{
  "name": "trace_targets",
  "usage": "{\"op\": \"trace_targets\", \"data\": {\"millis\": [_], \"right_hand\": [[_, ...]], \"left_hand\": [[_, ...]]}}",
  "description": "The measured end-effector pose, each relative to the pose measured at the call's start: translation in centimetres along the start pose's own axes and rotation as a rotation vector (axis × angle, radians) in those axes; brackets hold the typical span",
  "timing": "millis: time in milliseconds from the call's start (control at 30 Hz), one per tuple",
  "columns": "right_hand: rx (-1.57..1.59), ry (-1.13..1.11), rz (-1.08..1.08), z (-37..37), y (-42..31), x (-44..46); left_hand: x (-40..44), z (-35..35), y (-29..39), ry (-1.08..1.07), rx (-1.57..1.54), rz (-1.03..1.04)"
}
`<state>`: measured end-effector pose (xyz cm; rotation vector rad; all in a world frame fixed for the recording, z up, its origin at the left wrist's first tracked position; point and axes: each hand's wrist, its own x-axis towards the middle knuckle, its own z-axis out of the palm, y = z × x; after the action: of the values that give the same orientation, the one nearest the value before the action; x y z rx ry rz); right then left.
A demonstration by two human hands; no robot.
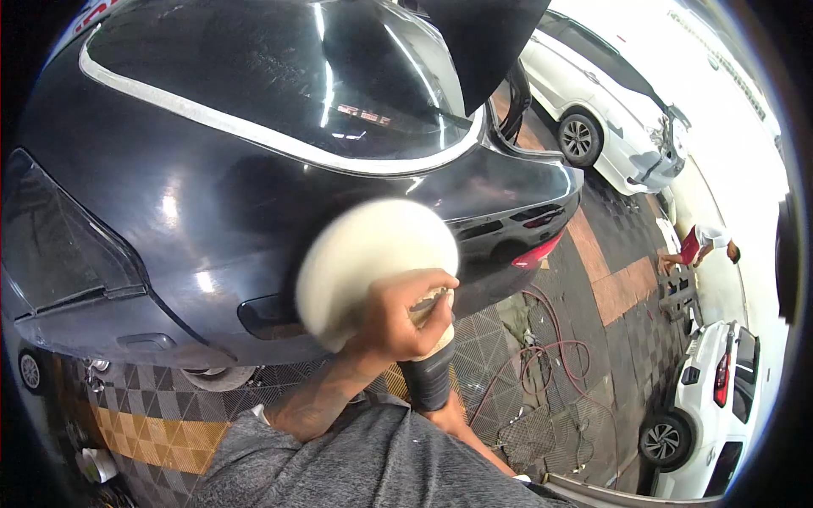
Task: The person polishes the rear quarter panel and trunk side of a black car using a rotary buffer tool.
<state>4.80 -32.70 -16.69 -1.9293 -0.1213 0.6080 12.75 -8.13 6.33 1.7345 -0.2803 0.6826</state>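
Observation:
A polisher [426, 372] with a round white pad [364, 262] is held against the rear side of a dark car [229, 195]. The pad's edge is blurred, and it lies beside the fuel flap. My left hand [411, 315] is closed around the polisher's head, just behind the pad. Lower down, my right hand [446, 412] is at the dark rear body of the polisher, closed on it; most of its fingers are hidden. White masking tape [271, 151] borders the car's rear window. The red tail light [537, 251] is to the right of the pad.
A red hose [559, 345] lies coiled on the tiled floor [487, 356]. White cars stand at the upper right [584, 76] and lower right [711, 415]. Another person [705, 242] bends near the right wall. A white container [97, 464] is at lower left.

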Motion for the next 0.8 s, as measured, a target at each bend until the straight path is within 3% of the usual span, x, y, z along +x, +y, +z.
{"op": "trace_targets", "data": {"millis": [133,333,433,500,600,800], "right_hand": [[-0.108,0.028,0.094,1.8,1.4,-0.6],[-0.074,-0.161,0.166,2.4,-3.2,-1.0],[-0.154,-0.141,0.083,3.2,-0.5,-0.2],[-0.404,-0.001,-0.063,3.4,1.2,0.0],[-0.333,-0.174,0.022,2.2,-5.1,-0.5],[-0.327,-0.18,0.007,0.0,-5.6,-0.8]], "left_hand": [[-1.2,-1.8,-0.1,-0.005,0.037,0.032],[-3.0,-4.6,0.1,0.048,0.039,0.01],[-4.3,-6.4,0.4,0.092,0.097,0.025],[-5.0,-7.6,1.0,0.127,0.144,0.057],[-6.5,-8.3,1.1,0.195,0.072,-0.007],[-6.4,-6.6,0.3,0.228,0.011,0.002]]}}
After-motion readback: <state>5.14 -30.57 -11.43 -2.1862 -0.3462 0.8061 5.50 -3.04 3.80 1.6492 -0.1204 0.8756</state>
